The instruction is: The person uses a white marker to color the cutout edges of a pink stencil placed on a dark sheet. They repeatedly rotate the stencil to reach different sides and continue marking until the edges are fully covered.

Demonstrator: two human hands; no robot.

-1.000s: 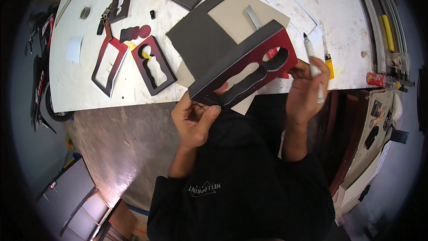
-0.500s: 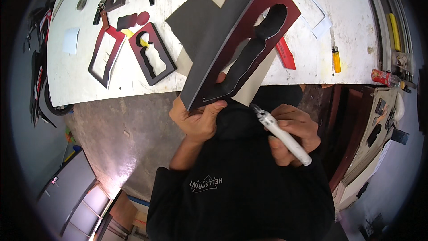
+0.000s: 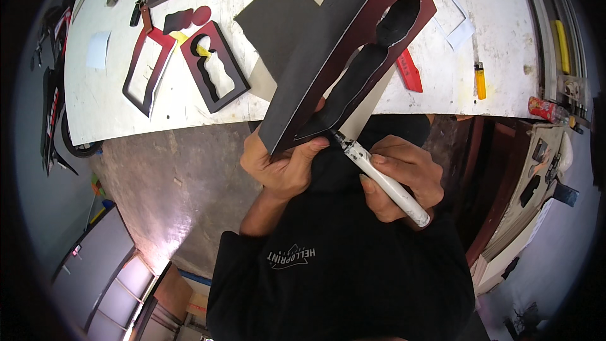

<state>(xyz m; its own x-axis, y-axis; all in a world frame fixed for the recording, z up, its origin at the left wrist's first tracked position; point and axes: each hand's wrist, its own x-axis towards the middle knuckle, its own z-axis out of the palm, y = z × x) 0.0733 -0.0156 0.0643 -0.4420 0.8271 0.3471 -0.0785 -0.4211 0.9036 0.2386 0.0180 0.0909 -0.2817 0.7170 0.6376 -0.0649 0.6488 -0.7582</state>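
My left hand [image 3: 281, 167] grips the lower end of a tilted box-like panel, thumb on its near edge and a fingertip showing through the opening. The panel [image 3: 356, 31] has a dark maroon face, a grey side and a long wavy cutout with black inner walls. My right hand [image 3: 407, 177] is closed around a white marker pen [image 3: 388, 186], its dark tip pointing up and left. That tip meets the edge near the lower end of the cutout, close to my left thumb; whether it touches is hard to tell.
On the white table [image 3: 442, 98] lie a small maroon-and-black frame [image 3: 237, 82], a bent red-and-black frame [image 3: 165, 43], a red tool [image 3: 410, 74], a yellow lighter [image 3: 481, 82] and a white frame [image 3: 466, 30]. A plastic bottle [image 3: 548, 110] is at the right edge.
My right hand has brought the marker pen left and up, its tip now at the cutout's lower edge. The panel has shifted slightly to the right in my left hand.
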